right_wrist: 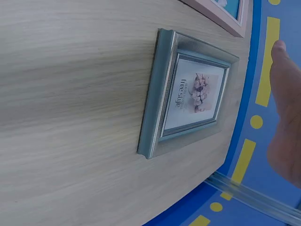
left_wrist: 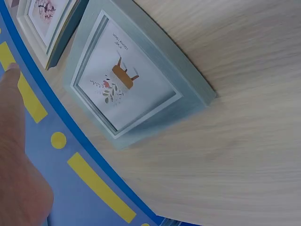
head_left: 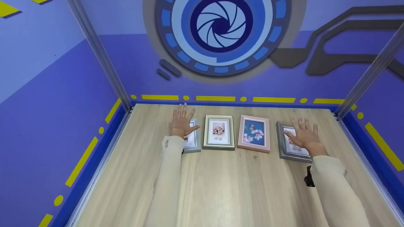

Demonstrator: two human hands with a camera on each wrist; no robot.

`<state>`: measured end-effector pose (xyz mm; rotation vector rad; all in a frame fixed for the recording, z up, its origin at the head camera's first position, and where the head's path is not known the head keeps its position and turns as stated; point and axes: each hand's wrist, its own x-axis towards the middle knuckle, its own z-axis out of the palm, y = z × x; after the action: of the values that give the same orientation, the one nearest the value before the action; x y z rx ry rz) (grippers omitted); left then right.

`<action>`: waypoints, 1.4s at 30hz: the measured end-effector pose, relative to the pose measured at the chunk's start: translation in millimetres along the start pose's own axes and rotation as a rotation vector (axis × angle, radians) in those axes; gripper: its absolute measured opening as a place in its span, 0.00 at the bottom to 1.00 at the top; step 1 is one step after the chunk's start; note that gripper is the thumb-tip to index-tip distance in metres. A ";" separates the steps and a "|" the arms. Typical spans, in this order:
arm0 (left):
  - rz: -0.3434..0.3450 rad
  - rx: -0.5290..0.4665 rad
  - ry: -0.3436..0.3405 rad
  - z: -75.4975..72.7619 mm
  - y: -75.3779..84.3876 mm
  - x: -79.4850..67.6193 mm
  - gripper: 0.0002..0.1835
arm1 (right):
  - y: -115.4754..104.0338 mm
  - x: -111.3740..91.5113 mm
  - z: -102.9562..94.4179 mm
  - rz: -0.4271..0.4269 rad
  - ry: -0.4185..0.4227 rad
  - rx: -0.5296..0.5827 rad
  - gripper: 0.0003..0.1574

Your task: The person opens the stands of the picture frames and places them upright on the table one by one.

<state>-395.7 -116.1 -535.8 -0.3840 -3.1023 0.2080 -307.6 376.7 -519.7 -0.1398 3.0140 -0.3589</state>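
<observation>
Pale wood-grain counter [head_left: 221, 189]: open stretch nearside. Towards far edge, row of four rectangular picture frames: grey-blue frame [left_wrist: 124, 77], gold-edged frame [head_left: 218, 132], pink frame [head_left: 254, 134], silver-grey frame [right_wrist: 190, 96]; last gap widest. Two hands, fingers spread, gripping nothing: head view, left hand [head_left: 182, 123] overlaps grey-blue frame, right hand [head_left: 305, 135] silver-grey. Purple-blue wall [head_left: 126, 60] beyond.

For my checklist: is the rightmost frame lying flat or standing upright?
Lying flat: the right wrist view shows the rightmost frame face-up on the table.
</observation>
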 end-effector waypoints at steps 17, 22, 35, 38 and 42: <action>0.154 0.067 0.044 10.4 64.0 37.1 0.45 | 42.8 -17.5 12.7 0.046 0.048 0.042 0.47; 0.183 0.023 0.099 15.1 87.5 40.1 0.40 | 44.7 -12.2 25.7 0.069 0.011 -0.033 0.42; 0.419 -0.255 0.294 24.1 216.4 30.8 0.33 | 62.8 -18.1 64.4 0.208 0.109 0.041 0.30; 0.457 -0.349 0.279 17.5 248.8 27.3 0.32 | 65.5 -18.4 66.1 0.256 0.123 0.061 0.30; 0.463 -0.588 0.158 9.6 285.9 18.7 0.35 | 69.0 -18.9 65.8 0.315 0.119 0.096 0.29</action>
<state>-344.9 162.0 -583.4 -1.0598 -2.8037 -0.7123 -286.8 430.5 -598.0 0.3718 3.0539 -0.4928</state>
